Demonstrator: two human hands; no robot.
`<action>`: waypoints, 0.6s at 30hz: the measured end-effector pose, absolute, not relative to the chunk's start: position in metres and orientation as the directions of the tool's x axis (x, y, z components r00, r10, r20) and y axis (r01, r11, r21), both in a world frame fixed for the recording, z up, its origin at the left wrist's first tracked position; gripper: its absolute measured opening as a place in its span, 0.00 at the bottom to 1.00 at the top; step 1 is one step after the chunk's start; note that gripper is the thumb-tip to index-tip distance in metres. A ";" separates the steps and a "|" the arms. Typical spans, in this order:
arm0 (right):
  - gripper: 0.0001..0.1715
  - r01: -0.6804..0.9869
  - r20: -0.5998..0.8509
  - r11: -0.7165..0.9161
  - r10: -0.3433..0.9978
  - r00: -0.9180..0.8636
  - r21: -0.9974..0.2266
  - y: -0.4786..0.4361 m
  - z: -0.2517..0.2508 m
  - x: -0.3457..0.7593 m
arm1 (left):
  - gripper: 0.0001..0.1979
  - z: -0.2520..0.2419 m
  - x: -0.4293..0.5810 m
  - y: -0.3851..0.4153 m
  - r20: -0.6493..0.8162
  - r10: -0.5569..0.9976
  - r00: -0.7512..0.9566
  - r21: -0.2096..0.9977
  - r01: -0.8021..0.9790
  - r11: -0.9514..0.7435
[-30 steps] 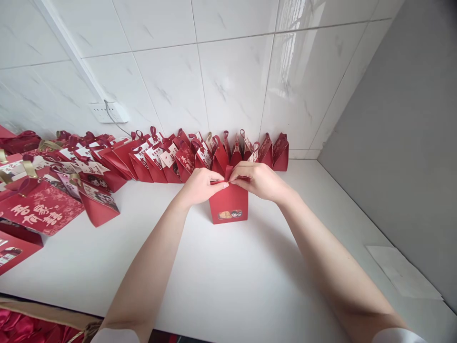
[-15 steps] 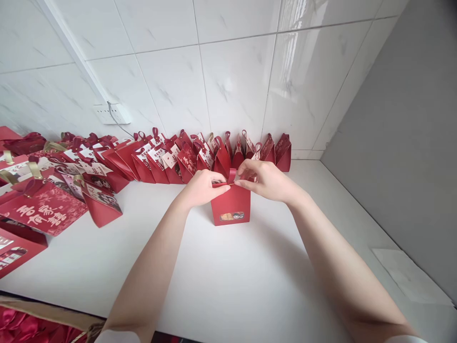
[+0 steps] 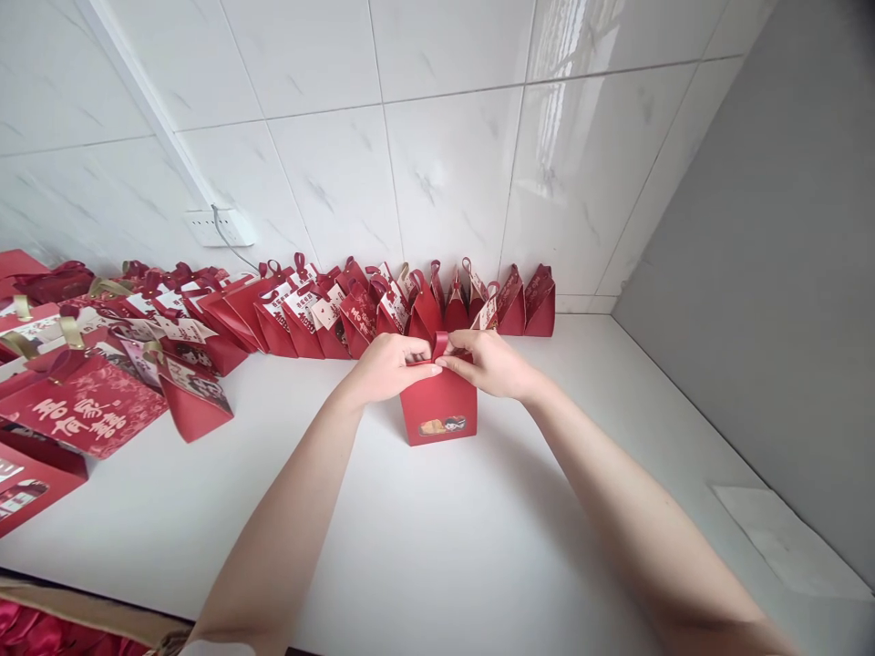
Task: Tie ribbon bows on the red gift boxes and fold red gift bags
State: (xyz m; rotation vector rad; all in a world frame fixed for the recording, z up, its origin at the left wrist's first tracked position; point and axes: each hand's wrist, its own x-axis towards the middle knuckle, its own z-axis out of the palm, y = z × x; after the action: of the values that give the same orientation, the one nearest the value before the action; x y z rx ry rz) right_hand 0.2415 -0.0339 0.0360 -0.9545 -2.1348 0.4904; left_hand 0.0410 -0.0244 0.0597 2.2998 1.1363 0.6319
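A red paper gift box (image 3: 438, 401) stands upright on the white table (image 3: 383, 528), with a small picture window low on its front. From its top edge rises a dark red ribbon loop (image 3: 439, 343). My left hand (image 3: 391, 366) pinches the top edge of the box just left of the ribbon. On the other side, my right hand (image 3: 487, 361) grips the same edge between thumb and fingers, close against the ribbon. The fingertips of both hands nearly meet, and the back of the box is hidden behind them.
Along the tiled wall stands a row of red gift boxes (image 3: 539, 301) with ribbon loops and tags. More boxes (image 3: 92, 405) crowd the left side. A carton of red ribbons (image 3: 55, 630) is at the lower left, and a white sheet (image 3: 772, 528) lies on the right.
My right hand has come down and inward from beside the ribbon, and its fingers now close on the top edge of the box. The view has tilted slightly upward.
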 end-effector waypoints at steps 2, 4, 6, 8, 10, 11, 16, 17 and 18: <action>0.10 0.461 0.477 0.670 0.740 -0.475 -0.581 -0.033 0.036 0.244 | 0.13 0.060 0.040 -0.024 0.179 0.820 0.544 0.619 0.585 -0.524; 0.11 0.467 0.452 0.678 0.731 -0.511 -0.567 -0.034 0.039 0.248 | 0.14 0.063 0.037 -0.025 0.162 0.824 0.543 0.616 0.597 -0.514; 0.13 0.473 0.405 0.678 0.725 -0.557 -0.562 -0.038 0.045 0.253 | 0.14 0.068 0.033 -0.028 0.126 0.821 0.557 0.601 0.615 -0.509; 0.12 0.452 0.386 0.671 0.724 -0.572 -0.588 -0.045 0.053 0.260 | 0.13 0.074 0.030 -0.031 0.087 0.809 0.581 0.581 0.630 -0.515; 0.23 0.416 0.414 0.665 0.728 -0.546 -0.620 -0.051 0.061 0.265 | 0.11 0.078 0.030 -0.035 0.079 0.802 0.593 0.590 0.620 -0.516; 0.29 0.401 0.444 0.673 0.724 -0.528 -0.621 -0.054 0.064 0.266 | 0.11 0.078 0.031 -0.036 0.090 0.802 0.591 0.608 0.605 -0.513; 0.25 0.411 0.536 0.771 0.635 -0.556 -0.487 -0.059 0.066 0.261 | 0.13 0.070 0.044 -0.035 0.158 0.837 0.524 0.640 0.591 -0.491; 0.22 0.430 0.523 0.769 0.638 -0.565 -0.474 -0.058 0.065 0.260 | 0.14 0.068 0.045 -0.035 0.159 0.842 0.515 0.630 0.603 -0.488; 0.19 0.454 0.505 0.758 0.651 -0.567 -0.467 -0.057 0.064 0.259 | 0.15 0.067 0.046 -0.034 0.154 0.843 0.515 0.622 0.613 -0.488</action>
State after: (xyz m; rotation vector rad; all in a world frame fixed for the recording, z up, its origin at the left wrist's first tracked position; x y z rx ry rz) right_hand 0.2593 -0.0573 0.0644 -0.8228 -2.2716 0.3744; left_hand 0.0461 -0.0343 0.0672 2.2607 1.1885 0.6144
